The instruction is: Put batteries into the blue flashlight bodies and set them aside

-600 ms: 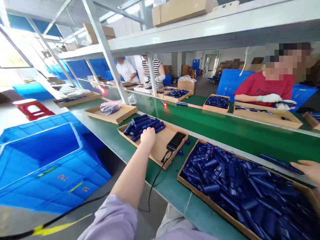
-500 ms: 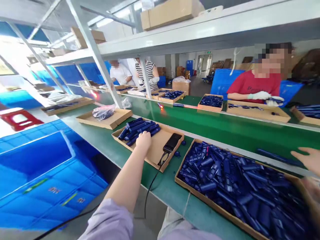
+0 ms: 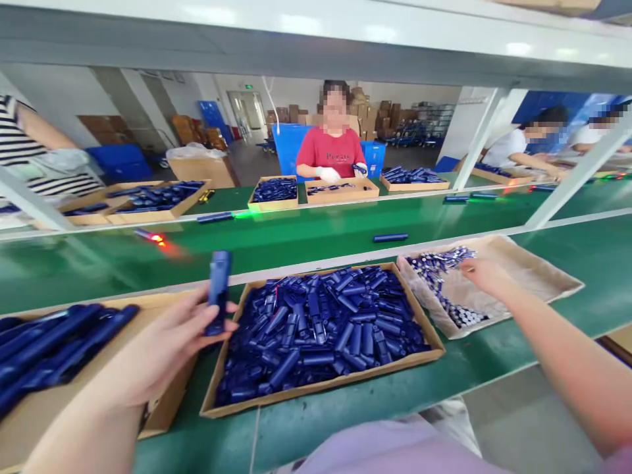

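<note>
Upright between the thumb and fingers of my left hand (image 3: 190, 322) is a blue flashlight body (image 3: 219, 283), raised over the near left corner of a shallow cardboard tray (image 3: 326, 390). That tray is heaped with short blue plastic casings (image 3: 320, 316). My right hand (image 3: 488, 275) reaches into a lined tray (image 3: 533, 266) on the right, its fingers pinched together beside small silver-and-blue cylindrical parts (image 3: 467, 315). Whatever is between those fingertips, if anything, is too small to make out.
Longer blue tubes (image 3: 64, 342) lie in a cardboard tray at the left. Across the green conveyor belt (image 3: 316, 230), where several lit flashlights lie, a person in a red shirt (image 3: 330, 148) works with gloved hands. A white shelf (image 3: 316, 39) hangs overhead.
The view has swung right. My left hand has left the tray of blue tubes and now holds a flashlight body upright. My right hand has come to the tray of small parts.
</note>
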The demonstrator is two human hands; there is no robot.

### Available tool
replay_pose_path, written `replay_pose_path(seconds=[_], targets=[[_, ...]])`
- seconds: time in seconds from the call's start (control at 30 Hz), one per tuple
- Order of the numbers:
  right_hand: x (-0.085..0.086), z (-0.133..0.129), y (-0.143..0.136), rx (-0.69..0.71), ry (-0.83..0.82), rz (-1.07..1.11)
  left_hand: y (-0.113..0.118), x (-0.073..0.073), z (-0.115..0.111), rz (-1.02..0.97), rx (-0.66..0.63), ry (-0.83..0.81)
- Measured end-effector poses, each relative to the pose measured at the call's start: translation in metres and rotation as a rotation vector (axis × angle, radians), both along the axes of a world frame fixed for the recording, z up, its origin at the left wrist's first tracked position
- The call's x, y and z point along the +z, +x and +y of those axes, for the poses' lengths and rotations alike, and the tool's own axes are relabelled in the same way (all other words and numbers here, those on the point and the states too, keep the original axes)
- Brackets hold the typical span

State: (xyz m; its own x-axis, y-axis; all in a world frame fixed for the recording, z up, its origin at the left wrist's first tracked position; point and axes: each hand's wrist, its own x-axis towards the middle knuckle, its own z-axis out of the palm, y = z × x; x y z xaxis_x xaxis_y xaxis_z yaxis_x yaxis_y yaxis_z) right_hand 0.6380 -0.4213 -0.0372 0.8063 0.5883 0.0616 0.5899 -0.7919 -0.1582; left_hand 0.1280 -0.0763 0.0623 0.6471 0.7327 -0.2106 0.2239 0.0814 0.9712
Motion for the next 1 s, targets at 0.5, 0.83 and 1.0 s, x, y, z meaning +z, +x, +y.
replay_pose_path(seconds=[0.5, 0.83, 1.0], targets=[[0.007, 0.023, -0.033, -0.130, -0.117, 0.101, 0.148, -0.058, -0.156, -0.383, -0.119, -0.958], [0.060, 0.066, -0.262, 0.645, 0.670, -0.002, 0.145, -0.065, -0.155, -0.717, -0.109, -0.811], [0.055, 0.084, -0.272, 0.718, 0.704, -0.063, 0.142, -0.071, -0.153, -0.709, -0.111, -0.782]])
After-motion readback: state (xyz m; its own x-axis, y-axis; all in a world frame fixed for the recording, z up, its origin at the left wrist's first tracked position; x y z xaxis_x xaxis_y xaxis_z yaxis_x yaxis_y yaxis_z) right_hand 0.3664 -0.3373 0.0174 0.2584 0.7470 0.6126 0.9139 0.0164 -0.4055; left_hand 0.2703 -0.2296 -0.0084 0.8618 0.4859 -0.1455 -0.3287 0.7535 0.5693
